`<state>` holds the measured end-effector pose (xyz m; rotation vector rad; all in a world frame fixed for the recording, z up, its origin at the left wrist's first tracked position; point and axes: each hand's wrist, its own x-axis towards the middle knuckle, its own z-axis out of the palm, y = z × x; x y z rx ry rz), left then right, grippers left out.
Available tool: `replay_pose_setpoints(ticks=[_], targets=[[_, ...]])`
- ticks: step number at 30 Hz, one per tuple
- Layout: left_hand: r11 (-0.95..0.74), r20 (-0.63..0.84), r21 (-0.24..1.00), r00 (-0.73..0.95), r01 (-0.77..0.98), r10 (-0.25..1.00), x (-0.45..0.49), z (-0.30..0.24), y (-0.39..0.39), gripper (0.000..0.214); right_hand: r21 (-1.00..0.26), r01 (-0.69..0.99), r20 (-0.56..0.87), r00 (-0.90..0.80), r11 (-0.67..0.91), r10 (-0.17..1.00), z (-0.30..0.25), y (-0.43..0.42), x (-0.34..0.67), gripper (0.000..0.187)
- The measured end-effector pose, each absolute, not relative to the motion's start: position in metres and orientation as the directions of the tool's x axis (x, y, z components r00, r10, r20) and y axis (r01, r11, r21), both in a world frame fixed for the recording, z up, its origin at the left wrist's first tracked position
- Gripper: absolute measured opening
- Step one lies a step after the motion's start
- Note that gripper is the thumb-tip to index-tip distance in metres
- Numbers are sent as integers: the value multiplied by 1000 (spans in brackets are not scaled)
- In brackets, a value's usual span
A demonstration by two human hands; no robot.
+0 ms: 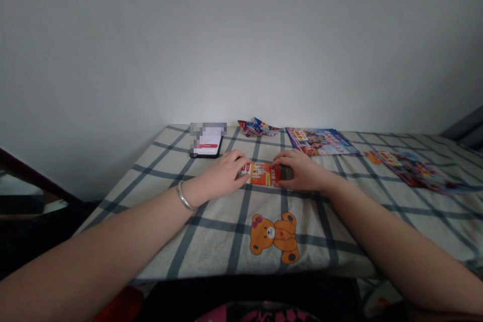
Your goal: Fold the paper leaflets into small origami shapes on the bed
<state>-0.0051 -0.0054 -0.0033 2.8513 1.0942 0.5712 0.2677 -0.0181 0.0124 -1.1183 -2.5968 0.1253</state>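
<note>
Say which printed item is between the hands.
The orange-red one, flanked by left hand and right hand; the crumpled wrapper and both leaflets lie outside them.

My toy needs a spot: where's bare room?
Bare grey checked cloth lies between the left hand and near orange printed bear, and between the right hand and rightmost colourful stack. Crowded: orange printed item between hands; black phone, crumpled multicoloured wrapper, blue printed stack behind.

One view, from my head, looking forward and down over the checked cloth (211, 249), close to its near edge, my left hand (228, 173) and right hand (305, 172) mid-picture, the wall (241, 40) beyond.
</note>
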Motion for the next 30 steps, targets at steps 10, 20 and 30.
replay_pose_setpoints(ticks=[10, 20, 30], targets=[[-793, 389, 255, 691, 554, 609, -5, -9, -3, 41, -162, 706, 348, -613, 689, 709, 3, -17, 262, 60], [-858, 649, 268, 576, 439, 498, 0, -2, -4, 42, -102, 750, 578, -489, 653, 653, 5, -15, 257, 45], [-900, 715, 240, 561, 363, 417, -1, 2, -7, 40, -102, 770, 717, -382, 630, 583, 10, -18, 260, 12]])
